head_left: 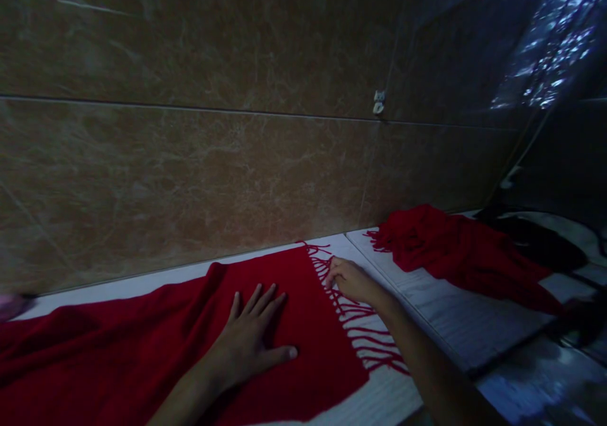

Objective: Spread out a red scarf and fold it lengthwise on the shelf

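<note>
A red fringed scarf (313, 325) lies spread over a pale surface, smooth near its fringed end and wrinkled toward the left. On the cloth rests my left hand (249, 340), flat, with its fingers spread. At the fringe (365, 331) my right hand (346, 279) has its fingers curled together around the upper tassels. Several lower tassels fan out to the right on the pale surface. The fingertips of my right hand are partly hidden, so the exact strands in them are hard to make out.
A second red fringed cloth (441, 249) lies crumpled at the right, near a black item (540, 243). Brown marbled tiles (213, 179) cover the wall behind, with a small white fitting (378, 102) on it. A seam (403, 293) crosses the pale surface.
</note>
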Available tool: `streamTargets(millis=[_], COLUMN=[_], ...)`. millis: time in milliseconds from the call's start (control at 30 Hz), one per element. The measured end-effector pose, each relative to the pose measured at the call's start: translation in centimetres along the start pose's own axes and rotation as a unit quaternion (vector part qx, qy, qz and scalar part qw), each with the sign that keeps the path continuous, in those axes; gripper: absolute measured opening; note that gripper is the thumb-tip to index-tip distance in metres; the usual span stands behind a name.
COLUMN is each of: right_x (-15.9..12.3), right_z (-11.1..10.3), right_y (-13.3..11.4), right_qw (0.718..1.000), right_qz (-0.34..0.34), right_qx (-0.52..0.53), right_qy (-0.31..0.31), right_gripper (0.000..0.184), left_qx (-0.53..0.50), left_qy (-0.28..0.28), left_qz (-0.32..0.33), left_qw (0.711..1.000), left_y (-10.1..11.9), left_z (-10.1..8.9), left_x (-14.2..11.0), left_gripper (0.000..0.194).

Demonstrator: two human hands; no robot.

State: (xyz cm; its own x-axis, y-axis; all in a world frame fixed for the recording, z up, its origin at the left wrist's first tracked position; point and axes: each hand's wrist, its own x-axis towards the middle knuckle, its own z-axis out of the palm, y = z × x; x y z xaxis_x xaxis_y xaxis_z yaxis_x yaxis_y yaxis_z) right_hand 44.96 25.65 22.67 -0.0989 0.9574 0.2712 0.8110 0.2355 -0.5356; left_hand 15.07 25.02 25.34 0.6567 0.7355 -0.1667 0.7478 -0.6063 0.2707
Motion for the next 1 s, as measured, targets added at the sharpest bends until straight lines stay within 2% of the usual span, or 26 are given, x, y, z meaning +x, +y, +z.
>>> streamTargets(millis=[167, 267, 367, 500, 567, 700, 800, 933, 1000], right_x=[-0.8, -1.0, -0.6, -0.3, -0.5, -1.0, -1.2, -1.0, -1.0], right_z=[-3.4, -4.7, -3.8, -1.3, -1.3, -3.8, -4.7, -3.1, -2.7], right_y=[3.5, 4.2, 2.5, 0.2, 0.7, 3.2, 3.2, 0.7, 0.4], right_qw=[0.985, 0.978, 0.990, 1.000, 1.000, 0.996, 0.993, 1.000, 0.998], right_qz=[0.107, 0.125, 0.070, -0.022, -0.018, 0.060, 0.080, 0.021, 0.013], right_qx=[-0.068, -0.072, -0.040, 0.021, 0.018, -0.032, -0.039, -0.002, 0.001], right_qy=[0.114, 0.148, 0.112, 0.003, -0.010, 0.058, 0.082, -0.023, -0.062], right_gripper=[0.033, 0.036, 0.043, 0.046, 0.042, 0.038, 0.042, 0.046, 0.043], left_qx=[-0.005, -0.006, -0.005, -0.010, -0.011, -0.021, -0.021, -0.020, -0.017], left_qy=[0.007, 0.005, 0.012, 0.019, 0.016, 0.023, 0.026, 0.027, 0.022], left_qz=[0.005, 0.005, 0.007, 0.014, 0.013, 0.021, 0.020, 0.023, 0.017], left_qw=[1.000, 1.000, 1.000, 1.000, 1.000, 0.999, 0.999, 0.999, 0.999], left_y=[-0.2, -0.4, -0.4, -0.4, -0.4, -0.5, -0.5, -0.4, -0.5], left_z=[0.2, 0.2, 0.3, 0.3, 0.2, 0.2, 0.3, 0.4, 0.4], left_x=[0.0, 0.0, 0.0, 0.0, 0.0, -0.1, -0.1, -0.1, -0.1], left_gripper=[0.110, 0.110, 0.109, 0.108, 0.109, 0.109, 0.108, 0.107, 0.107])
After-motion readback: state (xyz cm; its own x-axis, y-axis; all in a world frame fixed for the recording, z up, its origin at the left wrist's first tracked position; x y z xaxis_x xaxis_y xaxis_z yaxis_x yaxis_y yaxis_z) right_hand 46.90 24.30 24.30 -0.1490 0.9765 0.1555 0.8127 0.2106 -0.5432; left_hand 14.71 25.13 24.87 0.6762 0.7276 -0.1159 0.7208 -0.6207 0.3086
